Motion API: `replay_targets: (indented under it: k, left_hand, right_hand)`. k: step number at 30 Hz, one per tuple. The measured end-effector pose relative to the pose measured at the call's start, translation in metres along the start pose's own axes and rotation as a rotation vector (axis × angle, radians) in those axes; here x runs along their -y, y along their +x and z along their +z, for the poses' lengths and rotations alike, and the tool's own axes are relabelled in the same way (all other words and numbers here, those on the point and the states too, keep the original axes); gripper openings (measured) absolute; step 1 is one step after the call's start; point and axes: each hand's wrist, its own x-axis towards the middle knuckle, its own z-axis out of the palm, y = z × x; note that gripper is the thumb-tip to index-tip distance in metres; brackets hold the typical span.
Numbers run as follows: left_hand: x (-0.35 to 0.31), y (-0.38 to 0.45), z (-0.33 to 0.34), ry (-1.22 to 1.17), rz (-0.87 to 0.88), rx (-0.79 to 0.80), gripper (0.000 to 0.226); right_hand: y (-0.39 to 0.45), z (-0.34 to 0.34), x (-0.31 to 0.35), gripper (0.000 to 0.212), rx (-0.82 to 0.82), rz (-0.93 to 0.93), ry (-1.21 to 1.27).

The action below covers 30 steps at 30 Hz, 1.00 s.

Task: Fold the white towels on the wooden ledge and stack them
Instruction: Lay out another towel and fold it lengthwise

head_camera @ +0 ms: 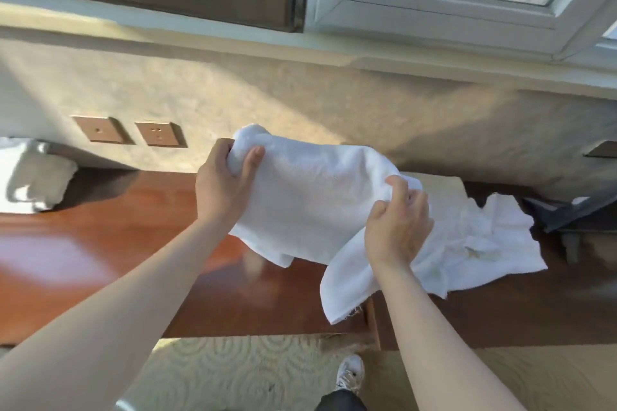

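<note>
A white towel [310, 197] hangs in the air above the reddish wooden ledge [110, 243], stretched between both hands. My left hand [223, 187] grips its bunched upper left corner. My right hand [397, 223] pinches the towel's right edge, and loose cloth droops below it past the ledge's front. A second white towel [484, 243] lies crumpled flat on the ledge to the right, partly behind my right hand. More white cloth [30, 177] sits at the far left end of the ledge.
A textured wall with two brown socket plates [130, 132] backs the ledge, with windows above. A dark object [574, 210] lies at the right end. Below are patterned carpet [233, 374] and my shoe [350, 370].
</note>
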Motion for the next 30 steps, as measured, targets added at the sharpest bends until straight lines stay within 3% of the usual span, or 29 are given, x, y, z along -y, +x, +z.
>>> replay_targets:
  k: [5, 10, 12, 16, 23, 25, 30]
  left_hand:
    - [0.063, 0.027, -0.103, 0.185, -0.108, -0.205, 0.041]
    - [0.132, 0.053, -0.151, 0.446, -0.032, -0.292, 0.043]
    - [0.165, 0.064, -0.151, 0.548, -0.084, -0.194, 0.049]
    - [0.232, 0.062, -0.136, 0.814, -0.427, 0.192, 0.084]
    - [0.283, 0.047, -0.071, 0.827, -0.225, 0.736, 0.067]
    - [0.288, 0.051, -0.050, 0.786, -0.206, 0.812, 0.064]
    - [0.311, 0.066, -0.019, 0.810, -0.079, 0.911, 0.065]
  right_hand:
    - [-0.038, 0.046, 0.097, 0.045, 0.116, -0.199, 0.073]
    - [-0.067, 0.099, 0.142, 0.049, 0.277, -0.352, 0.027]
    - [-0.075, 0.132, 0.144, 0.053, 0.390, -0.373, -0.029]
    - [-0.101, 0.200, 0.128, 0.063, 0.816, -0.394, -0.211]
    - [-0.139, 0.257, 0.133, 0.058, 1.278, -0.381, -0.144]
    - [-0.143, 0.262, 0.133, 0.061, 1.278, -0.348, -0.154]
    - [-0.155, 0.271, 0.139, 0.071, 1.094, -0.199, -0.145]
